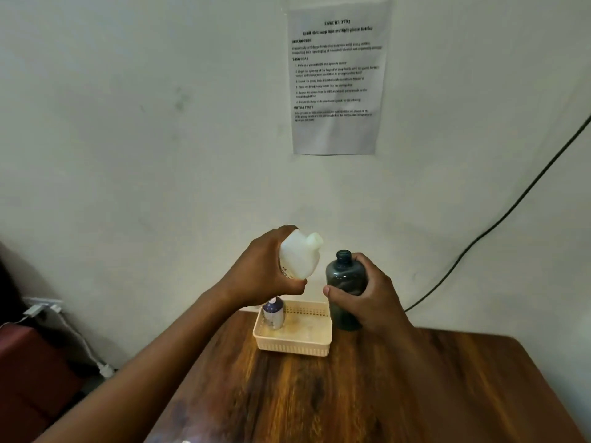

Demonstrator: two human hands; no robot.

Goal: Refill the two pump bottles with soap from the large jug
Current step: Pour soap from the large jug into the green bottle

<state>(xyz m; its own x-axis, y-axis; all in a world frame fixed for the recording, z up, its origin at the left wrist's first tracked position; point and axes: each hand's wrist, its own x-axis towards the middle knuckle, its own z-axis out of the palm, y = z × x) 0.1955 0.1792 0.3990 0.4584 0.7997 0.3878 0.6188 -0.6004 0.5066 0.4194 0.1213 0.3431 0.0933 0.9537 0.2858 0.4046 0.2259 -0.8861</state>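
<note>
While both arms reach forward over a wooden table (pixel 367 394), the person holds two containers in the air above its far end. Nearest is bare tabletop, with its right edge slanting away and its left edge close under the left forearm. Farther out, the left hand (pixel 262 276) has its fingers wrapped round a white jug (pixel 300 257), tipped so its uncapped spout points right. Just beside it, the right hand (pixel 371 298) grips a dark pump bottle (pixel 345 282), upright, mouth open, pump off. No soap is flowing yet; pouring looks about to begin, and it calls for bringing the spout over the narrow mouth. Below and beyond sits a cream basket (pixel 294 346) holding a second, smaller bottle (pixel 273 314). A wall stands close behind, leaving little room ahead.
</note>
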